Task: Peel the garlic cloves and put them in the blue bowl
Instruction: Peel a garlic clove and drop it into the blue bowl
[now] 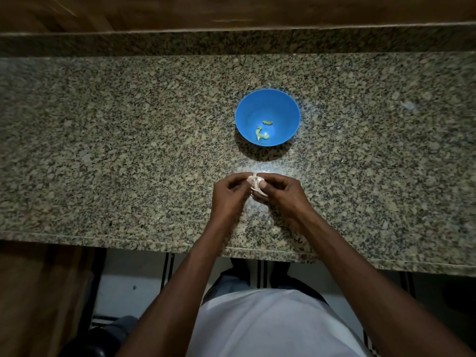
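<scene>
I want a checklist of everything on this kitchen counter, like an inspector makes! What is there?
Surface: speckled granite counter, lit brightest near the hands.
Job's things: round blue plastic bowl beyond the hands, holding a few small yellowish peeled garlic pieces; white papery garlic bulb held above the counter.
Clutter: nothing seen.
Grippers: left hand and right hand both pinch the bulb from either side.
Cables: nothing seen.
Surroundings: wooden panel behind the raised granite ledge; white shirt and dark floor below the counter edge.
</scene>
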Available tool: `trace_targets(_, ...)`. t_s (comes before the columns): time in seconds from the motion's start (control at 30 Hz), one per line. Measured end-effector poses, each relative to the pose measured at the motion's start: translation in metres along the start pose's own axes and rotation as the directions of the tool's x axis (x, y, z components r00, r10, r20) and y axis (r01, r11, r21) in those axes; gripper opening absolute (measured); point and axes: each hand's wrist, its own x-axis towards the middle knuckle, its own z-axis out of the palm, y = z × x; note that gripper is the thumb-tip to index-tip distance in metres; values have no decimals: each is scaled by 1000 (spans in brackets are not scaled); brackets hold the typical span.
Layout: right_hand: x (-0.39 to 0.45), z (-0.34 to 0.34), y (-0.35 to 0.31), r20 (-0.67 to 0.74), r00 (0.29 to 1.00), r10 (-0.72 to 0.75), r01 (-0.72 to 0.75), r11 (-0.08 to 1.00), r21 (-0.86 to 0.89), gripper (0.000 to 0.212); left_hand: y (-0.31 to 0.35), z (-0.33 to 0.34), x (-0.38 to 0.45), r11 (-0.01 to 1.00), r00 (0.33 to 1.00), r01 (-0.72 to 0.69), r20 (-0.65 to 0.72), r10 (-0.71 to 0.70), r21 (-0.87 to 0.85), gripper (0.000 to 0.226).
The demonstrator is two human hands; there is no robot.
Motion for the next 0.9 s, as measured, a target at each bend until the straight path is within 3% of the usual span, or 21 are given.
trace_targets(0.07, 5, -4, -4, -10, 1000, -12, 12, 997, -71, 22, 1, -5, 0, 995, 997, 73, 16, -72, -68, 20)
trace_targets(0.13, 9, -7, -10, -12, 995, -95, 88, 956, -279, 25, 0, -10, 0, 990, 994, 105, 19, -103, -94, 22)
trace_targets(0.23, 12, -5, -24, 87, 972, -219, 226, 762, -607, 30, -1, -18, 1, 986, 993, 118, 30, -116, -115, 24)
trace_targets(0.37, 11, 2, -32, 176, 877, -447, 387, 441, -809, 29, 1, -22, -1, 986, 993, 119, 37, -115, -117, 26)
trace_targets(0.4, 7, 3, -33, 172, 850, -498, 404, 407, -819, 27, 1, -23, -1, 989, 994, 108, 36, -104, -106, 25)
trace_targets(0.47, 0, 4, -33, 130, 845, -519, 407, 466, -786, 23, 3, -22, -3, 992, 995, 88, 43, -84, -91, 23)
trace_targets(0.57, -9, 6, -31, 102, 960, -261, 266, 731, -628, 26, 7, -17, -6, 994, 996, 64, 61, -59, -89, 25)
trace_targets(0.63, -9, 8, -25, 83, 983, -163, 183, 839, -512, 22, 9, -13, -8, 994, 997, 51, 56, -46, -99, 32)
trace_targets(0.77, -6, 6, -18, 24, 988, -151, 149, 912, -382, 6, 8, -9, -9, 999, 998, 11, 63, -7, -52, 38)
trace_targets(0.9, -7, 3, -17, 59, 996, -71, 87, 931, -353, 9, 3, -8, -8, 987, 997, -81, 26, 78, 136, 41)
